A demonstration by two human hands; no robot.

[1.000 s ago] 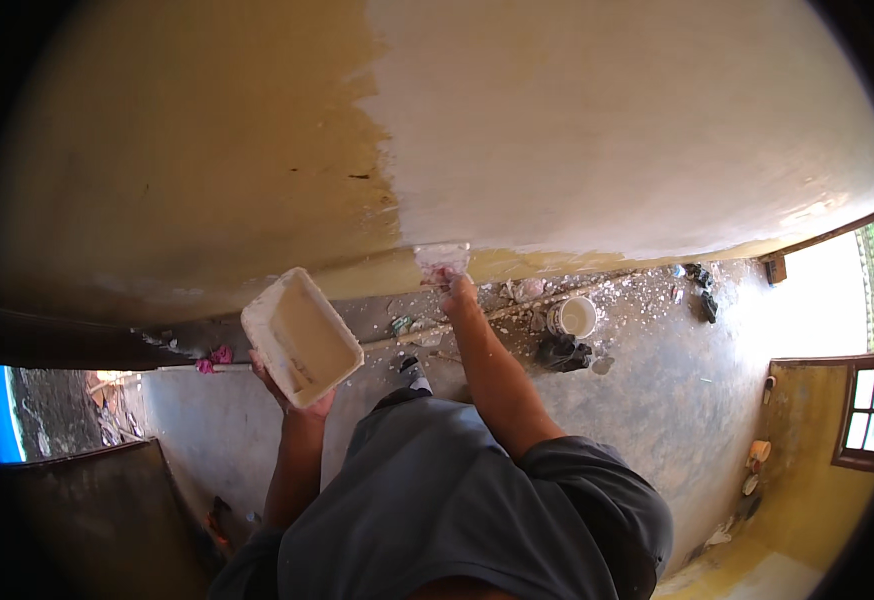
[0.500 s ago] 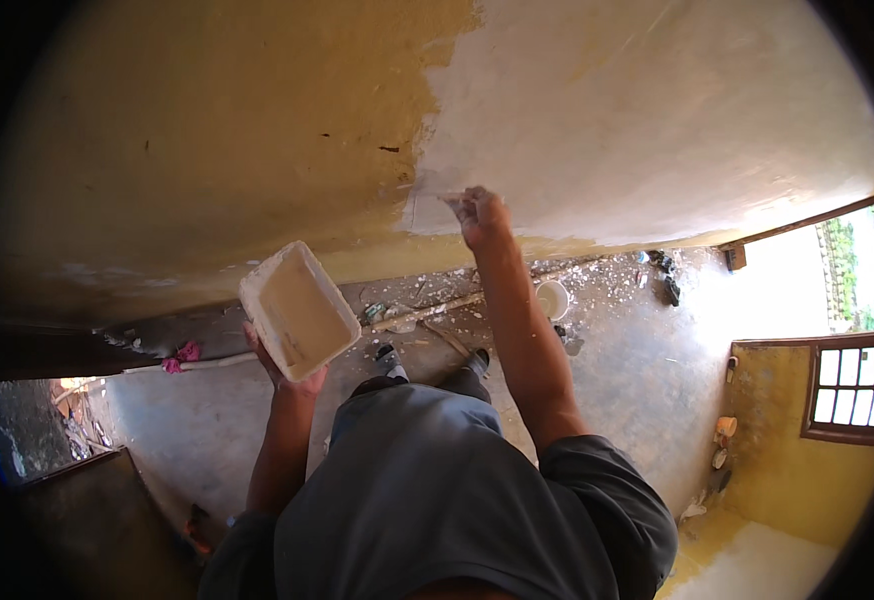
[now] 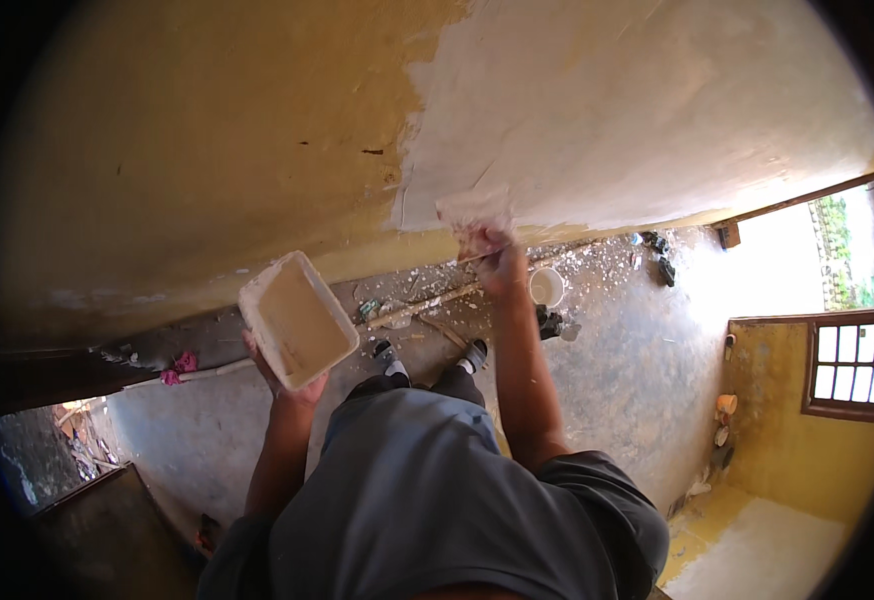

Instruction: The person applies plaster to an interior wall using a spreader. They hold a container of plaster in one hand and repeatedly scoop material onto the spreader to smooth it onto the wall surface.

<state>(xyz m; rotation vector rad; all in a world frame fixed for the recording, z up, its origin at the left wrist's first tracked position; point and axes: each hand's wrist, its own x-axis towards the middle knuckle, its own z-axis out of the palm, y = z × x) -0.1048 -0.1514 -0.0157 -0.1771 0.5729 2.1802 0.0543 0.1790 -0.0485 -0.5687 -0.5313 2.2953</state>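
Fingers of the right hand are closed around a broad, pale-smeared scraper, whose blade is pointed toward the far side; whether the wall is touched by it cannot be told, since hand and blade are blurred. By the left hand, a rectangular, off-white tray is gripped from beneath and along its left side, its inside coated in beige. The tray is held left of the scraper, well apart from it. On its right part the wall is covered by a white coat, bordered raggedly by yellow-brown on the left. Along the wall's foot, a long pole is laid on the floor among white crumbs. A white bucket is seen to the right, and a pink cloth to the far left.
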